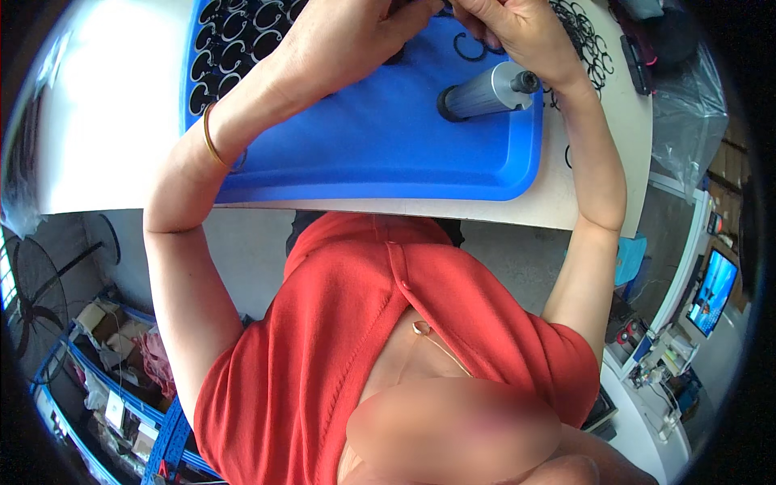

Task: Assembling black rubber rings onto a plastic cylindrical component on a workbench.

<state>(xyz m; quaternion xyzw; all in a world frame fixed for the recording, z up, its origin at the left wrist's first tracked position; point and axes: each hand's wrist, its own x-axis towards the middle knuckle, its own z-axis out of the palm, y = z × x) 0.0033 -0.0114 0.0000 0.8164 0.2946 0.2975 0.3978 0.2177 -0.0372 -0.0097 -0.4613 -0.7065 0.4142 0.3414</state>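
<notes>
At the top edge of the head view, my left hand reaches over a blue tray, its fingers bent and partly cut off by the frame. My right hand comes close to it, thumb and fingers curled in a pinch. A bit of something black shows between the hands, too little to name. Below my right hand lies a loose black open ring. A grey cylinder with a black base and a black knob leans beside it in the tray. Several short black tube-like rings stand in rows at the tray's left.
A heap of thin black rings lies on the white table, right of the tray. A dark flat device rests at the table's right edge, near a clear plastic bag. A fan and blue shelving stand at left.
</notes>
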